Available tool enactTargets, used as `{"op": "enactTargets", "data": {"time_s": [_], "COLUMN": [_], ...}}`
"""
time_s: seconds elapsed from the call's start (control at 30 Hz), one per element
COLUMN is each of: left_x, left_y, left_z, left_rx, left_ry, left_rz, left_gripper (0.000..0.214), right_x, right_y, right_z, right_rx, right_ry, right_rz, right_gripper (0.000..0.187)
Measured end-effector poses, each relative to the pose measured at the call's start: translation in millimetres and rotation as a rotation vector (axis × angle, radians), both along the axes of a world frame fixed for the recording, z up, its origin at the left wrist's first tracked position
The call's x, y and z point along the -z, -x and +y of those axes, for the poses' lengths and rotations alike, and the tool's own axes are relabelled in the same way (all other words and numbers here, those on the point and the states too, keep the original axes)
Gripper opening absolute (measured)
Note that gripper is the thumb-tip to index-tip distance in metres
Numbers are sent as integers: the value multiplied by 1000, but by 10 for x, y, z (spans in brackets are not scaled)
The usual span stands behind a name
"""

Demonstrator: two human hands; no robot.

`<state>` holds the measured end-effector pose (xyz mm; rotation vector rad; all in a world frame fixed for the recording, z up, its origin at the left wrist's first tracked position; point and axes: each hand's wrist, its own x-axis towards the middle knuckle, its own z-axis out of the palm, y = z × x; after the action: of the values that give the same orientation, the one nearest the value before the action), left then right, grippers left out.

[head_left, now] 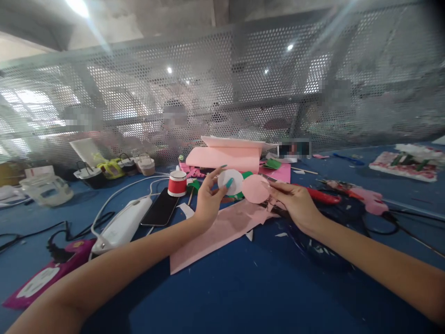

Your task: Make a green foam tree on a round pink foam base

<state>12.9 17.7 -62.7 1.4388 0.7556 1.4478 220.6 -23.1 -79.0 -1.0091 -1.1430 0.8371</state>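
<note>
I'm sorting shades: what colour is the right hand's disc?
The disc in the right hand is pale pink, clearest in the head view.

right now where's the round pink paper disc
In the head view, the pink disc is near centre, in the right hand, just right of the round white paper disc.

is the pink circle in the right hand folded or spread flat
Spread flat: the pink circle shows a nearly full round outline with no visible crease, its edge held by the right hand.
</note>
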Motion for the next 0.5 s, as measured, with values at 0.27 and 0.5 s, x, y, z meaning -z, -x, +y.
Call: {"op": "enactTargets", "data": {"time_s": [0.27, 0.5], "left_x": [85, 109], "left_y": [-58, -77], "left_z": [-94, -119], "left_rx": [85, 213], "left_ry": [92, 38], "left_rz": [80, 129], "left_gripper": [50, 48], "right_x": [-130, -218], "right_y": [-17, 14], "right_z": [-105, -107], "right_rx": [112, -77], "right_ry": [-306, -95], "right_rz": [-353, 41], "right_gripper": [22, 28]}}
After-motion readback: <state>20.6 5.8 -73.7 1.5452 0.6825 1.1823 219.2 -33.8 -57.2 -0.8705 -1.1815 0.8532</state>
